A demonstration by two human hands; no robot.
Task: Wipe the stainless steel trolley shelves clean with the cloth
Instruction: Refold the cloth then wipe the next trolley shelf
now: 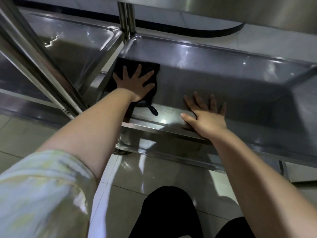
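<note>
A stainless steel trolley shelf (223, 69) with a raised rim fills the middle and right of the head view. At its left end lies a black cloth (151, 69), spread flat, with a small loop hanging over the near rim. My left hand (135, 83) presses flat on the cloth with fingers splayed. My right hand (205, 115) rests flat on the bare shelf by the near rim, fingers straight, holding nothing.
A second steel trolley shelf (72, 43) stands to the left, separated by upright posts (127, 16). A slanted steel bar (34, 54) crosses the left side. A lower shelf edge (171, 157) shows beneath. Tiled floor (125, 172) and my dark-clothed knees lie below.
</note>
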